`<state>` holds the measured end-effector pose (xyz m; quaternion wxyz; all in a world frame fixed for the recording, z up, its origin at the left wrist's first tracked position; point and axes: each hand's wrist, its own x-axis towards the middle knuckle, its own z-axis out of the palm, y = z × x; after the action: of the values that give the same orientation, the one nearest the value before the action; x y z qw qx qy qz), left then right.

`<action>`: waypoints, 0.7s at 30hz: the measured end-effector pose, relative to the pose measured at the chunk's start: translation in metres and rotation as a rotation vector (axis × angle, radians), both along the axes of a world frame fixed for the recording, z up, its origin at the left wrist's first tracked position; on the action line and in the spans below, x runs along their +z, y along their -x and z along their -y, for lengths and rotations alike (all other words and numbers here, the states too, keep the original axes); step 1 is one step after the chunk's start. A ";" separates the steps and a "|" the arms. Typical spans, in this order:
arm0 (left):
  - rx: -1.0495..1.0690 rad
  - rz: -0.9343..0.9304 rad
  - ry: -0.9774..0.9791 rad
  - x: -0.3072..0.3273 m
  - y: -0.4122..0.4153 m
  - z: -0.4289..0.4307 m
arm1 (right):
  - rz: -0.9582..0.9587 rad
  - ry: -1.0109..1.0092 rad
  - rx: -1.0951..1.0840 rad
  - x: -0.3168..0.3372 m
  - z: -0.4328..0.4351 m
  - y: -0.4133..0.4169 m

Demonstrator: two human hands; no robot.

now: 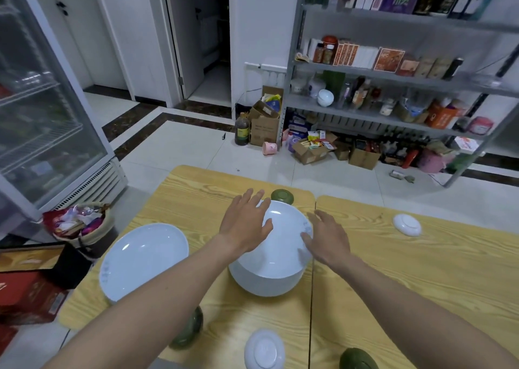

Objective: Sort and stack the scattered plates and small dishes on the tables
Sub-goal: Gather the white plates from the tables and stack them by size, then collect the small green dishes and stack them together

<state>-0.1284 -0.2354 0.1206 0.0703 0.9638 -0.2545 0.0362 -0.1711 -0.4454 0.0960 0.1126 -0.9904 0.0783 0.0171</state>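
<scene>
Glossy white floor tiles run back to a grey metal shelf (393, 71) crowded with boxes and jars. Nearer, two yellow tabletops (196, 200) with bold wood grain stand edge to edge, a dark seam between them.

On the left one, its edge at the seam, sits a stack (269, 278) of round, smooth white plates. Over its far left part lies the left hand (244, 225), fingers (254, 200) straight and spread, holding nothing (whether the palm presses the top plate I cannot tell). At the stack's right rim is the right hand (327, 241), its fingers (320, 217) also straight and splayed, thumb over the faint blue pattern on the rim, gripping nothing.

Just beyond the left fingertips and slightly right of them, a dark far green dish (282, 197) lies upside down, foot ring up. Well to the left of the left fingers rests a single plate (143, 259), shallow and shiny. Well to the right of the right fingers an upturned right white dish (407, 225) lies on the other tabletop.

Nearer the body than both sets of fingers are a near white dish (264, 349), also inverted, a left green dish (188, 329) partly hidden under the left forearm, and a right green dish (356, 359) at the frame's bottom edge.
</scene>
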 end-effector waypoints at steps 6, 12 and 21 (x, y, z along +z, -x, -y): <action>-0.025 0.032 -0.091 0.017 -0.014 0.033 | -0.071 0.303 0.211 0.043 0.023 -0.031; -0.019 0.041 -0.145 0.025 -0.029 0.061 | -0.055 0.328 0.221 0.064 0.043 -0.046; 0.002 0.033 -0.126 0.026 -0.066 0.079 | -0.052 0.303 0.228 0.062 0.051 -0.074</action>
<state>-0.0619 -0.3143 0.1468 0.0053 0.9658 -0.2566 0.0358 -0.0972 -0.4962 0.1584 -0.0425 -0.9977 -0.0300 0.0434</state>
